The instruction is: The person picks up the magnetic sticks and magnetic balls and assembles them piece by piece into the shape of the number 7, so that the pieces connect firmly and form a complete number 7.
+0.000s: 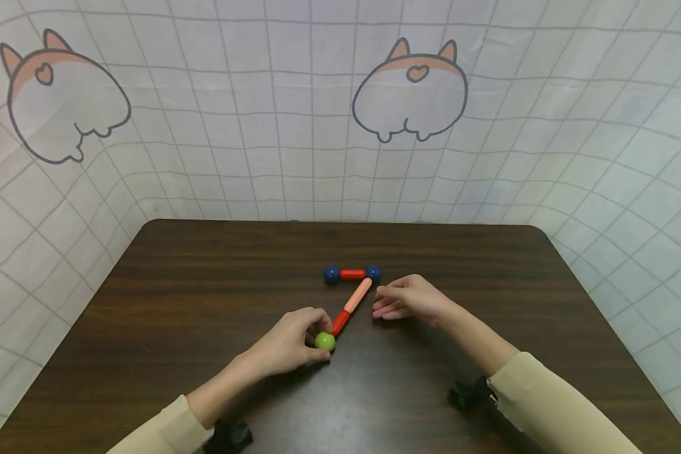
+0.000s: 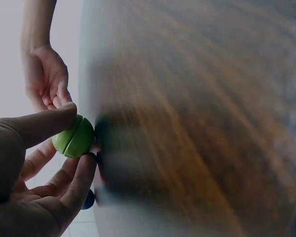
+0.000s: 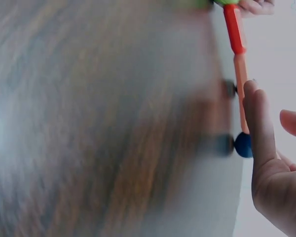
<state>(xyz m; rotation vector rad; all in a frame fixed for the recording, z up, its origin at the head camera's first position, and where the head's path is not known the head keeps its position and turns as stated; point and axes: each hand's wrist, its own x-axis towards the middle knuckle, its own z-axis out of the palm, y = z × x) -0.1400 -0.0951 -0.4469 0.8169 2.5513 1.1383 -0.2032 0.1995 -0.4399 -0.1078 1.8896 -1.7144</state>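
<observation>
My left hand [image 1: 295,340] pinches a green ball [image 1: 325,342] between thumb and fingers; a groove crosses the ball in the left wrist view. By the ball lies the end of a red rod [image 1: 341,323], joined in line with a peach rod [image 1: 358,295]. The peach rod's far end meets a blue ball [image 1: 373,273]. From there a short red rod [image 1: 352,274] runs left to a second blue ball [image 1: 331,274]. Just right of the peach rod, my right hand [image 1: 414,298] hovers with loosely bent fingers and holds nothing.
The pieces lie on a dark wood-grain table [image 1: 204,271] with rounded far corners. Behind and beside it hangs a white gridded cloth [image 1: 295,164] with cartoon animal prints. Dark wrist devices [image 1: 471,392] sit below both sleeves.
</observation>
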